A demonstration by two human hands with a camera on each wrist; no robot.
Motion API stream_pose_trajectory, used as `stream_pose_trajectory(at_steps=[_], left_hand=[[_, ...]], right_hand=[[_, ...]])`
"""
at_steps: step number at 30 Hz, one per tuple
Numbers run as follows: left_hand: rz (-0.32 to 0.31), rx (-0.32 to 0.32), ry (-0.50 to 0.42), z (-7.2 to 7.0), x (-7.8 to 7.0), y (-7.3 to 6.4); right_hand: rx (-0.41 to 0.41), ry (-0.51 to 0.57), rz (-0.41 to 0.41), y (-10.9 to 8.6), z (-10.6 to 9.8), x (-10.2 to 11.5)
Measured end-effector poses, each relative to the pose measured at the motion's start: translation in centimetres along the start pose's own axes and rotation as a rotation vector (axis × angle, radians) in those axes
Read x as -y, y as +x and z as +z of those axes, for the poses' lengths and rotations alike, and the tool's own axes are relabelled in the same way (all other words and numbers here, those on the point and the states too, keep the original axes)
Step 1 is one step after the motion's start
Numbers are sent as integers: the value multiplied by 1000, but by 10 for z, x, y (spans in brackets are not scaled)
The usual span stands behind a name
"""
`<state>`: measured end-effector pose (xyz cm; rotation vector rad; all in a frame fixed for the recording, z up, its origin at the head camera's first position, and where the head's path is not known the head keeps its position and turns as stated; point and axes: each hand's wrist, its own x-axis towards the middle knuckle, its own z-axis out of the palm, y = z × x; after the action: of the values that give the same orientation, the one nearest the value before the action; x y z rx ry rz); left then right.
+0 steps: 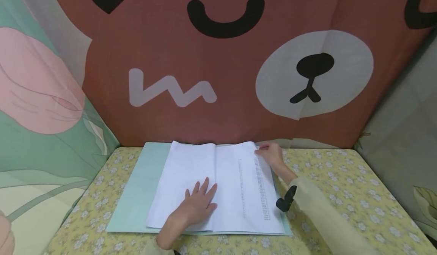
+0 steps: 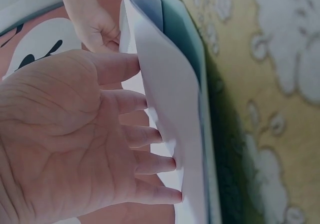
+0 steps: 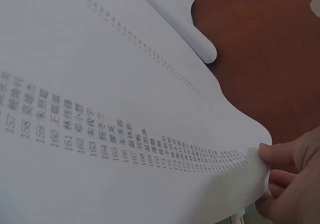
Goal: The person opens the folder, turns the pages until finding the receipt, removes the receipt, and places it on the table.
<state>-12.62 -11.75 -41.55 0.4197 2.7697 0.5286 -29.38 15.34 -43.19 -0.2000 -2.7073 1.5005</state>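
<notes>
Paper (image 1: 227,186), white, creased down the middle and printed with narrow columns of small text on its right half, lies on a flat, pale mint-green folder (image 1: 136,194) on the yellow, white-flowered tabletop (image 1: 327,179). My right hand (image 1: 272,154) pinches its far right corner; my left hand (image 1: 196,208) rests beside the crease, fingers spread, grasping nothing.

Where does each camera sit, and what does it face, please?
Head: on the head, facing forward and down at the open white pages; left hand and right hand show.
Left wrist: on that wrist, facing the left palm and pages; right hand behind.
Right wrist: on that wrist, facing the numbered list; right-hand fingers pinch the page.
Head and left wrist share both hands.
</notes>
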Motion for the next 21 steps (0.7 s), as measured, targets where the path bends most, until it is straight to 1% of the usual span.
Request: stream_pose_trajectory(at_steps=[6, 9, 12, 15, 18, 21], left_hand=[[-1, -4, 14, -3, -2, -1], [-2, -8, 18, -3, -2, -1], [-2, -10, 23, -3, -2, -2], [3, -17, 22, -3, -2, -2], [12, -36, 17, -2, 0, -4], [23, -68, 6, -2, 2, -4]], right_hand=[[-35, 45, 64, 2, 2, 5], [-55, 77, 69, 4, 3, 7], [-58, 125, 69, 6, 3, 9], [-38, 169, 81, 7, 2, 11], [4, 217, 123, 8, 0, 12], [57, 297, 169, 8, -3, 15]])
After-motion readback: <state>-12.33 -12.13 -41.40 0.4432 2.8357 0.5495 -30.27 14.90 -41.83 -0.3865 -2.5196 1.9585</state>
